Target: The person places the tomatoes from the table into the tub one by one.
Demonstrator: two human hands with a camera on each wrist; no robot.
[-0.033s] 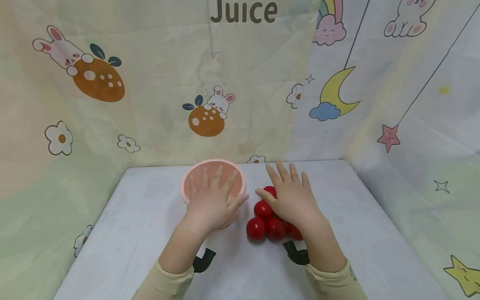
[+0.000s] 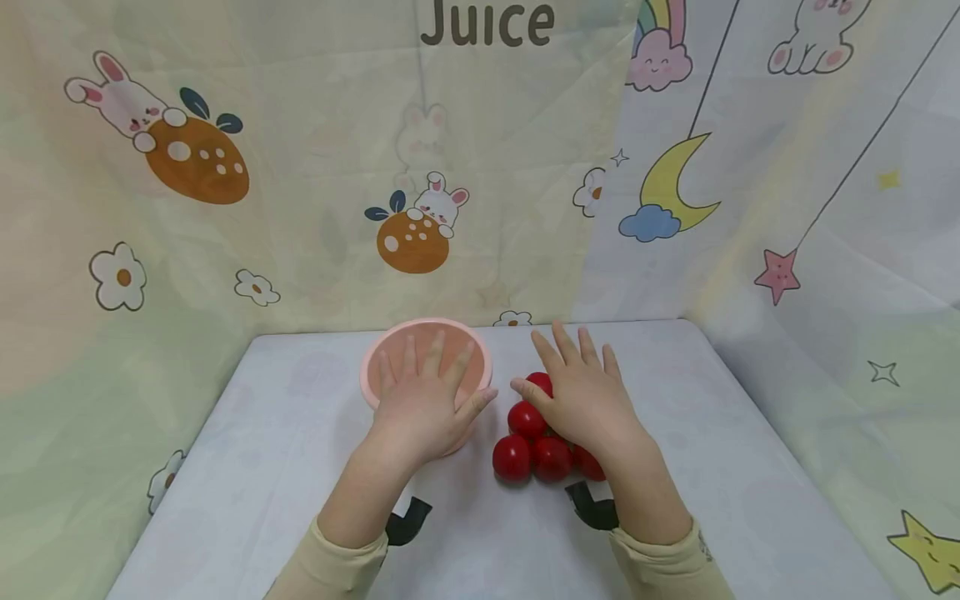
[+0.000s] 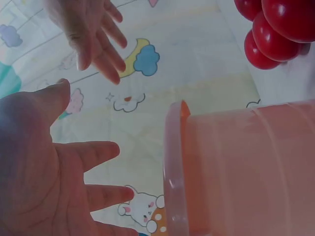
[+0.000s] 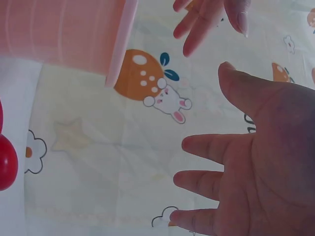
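Observation:
My left hand [image 2: 422,408], fingers spread straight and palm down, hovers over a pink plastic tub [image 2: 366,375] and covers part of it in the head view. The left wrist view shows a gap between those fingertips and the rim of the tub [image 3: 175,172]. Right of the tub, several glossy red balls [image 2: 512,458] are grouped on the table. Above them is my right hand [image 2: 588,400], also spread and holding nothing; it hides some of the balls. At the left edge of the right wrist view, a red ball [image 4: 7,162] is partly visible.
The white table [image 2: 277,433] runs back to a printed cloth [image 2: 315,208] with bunnies and oranges. More cloth rises at both sides. Dark curved pieces [image 2: 408,522] stick out beside both wrists.

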